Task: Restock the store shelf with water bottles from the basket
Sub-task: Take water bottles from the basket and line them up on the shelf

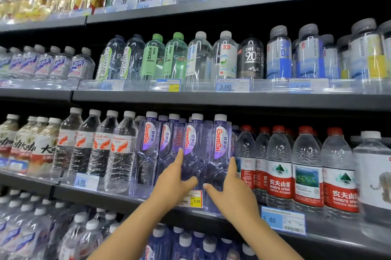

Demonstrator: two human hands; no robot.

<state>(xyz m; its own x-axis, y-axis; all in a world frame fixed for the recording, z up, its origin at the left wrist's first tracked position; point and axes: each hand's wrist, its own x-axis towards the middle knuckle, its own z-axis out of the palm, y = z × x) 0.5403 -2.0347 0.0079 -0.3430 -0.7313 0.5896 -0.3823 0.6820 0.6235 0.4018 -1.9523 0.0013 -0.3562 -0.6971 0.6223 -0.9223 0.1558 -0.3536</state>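
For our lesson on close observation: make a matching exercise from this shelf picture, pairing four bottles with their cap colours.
Things:
1. clear purple-tinted Ganten water bottle
2. clear Nongfu Spring water bottle with the red-and-white label
3. pale green soda water bottle
4. black pH 9.0 bottle

Cap colours:
A. red
B. hidden, cannot tell
C. white
D. green

Pairs: 1-C, 2-A, 3-D, 4-B
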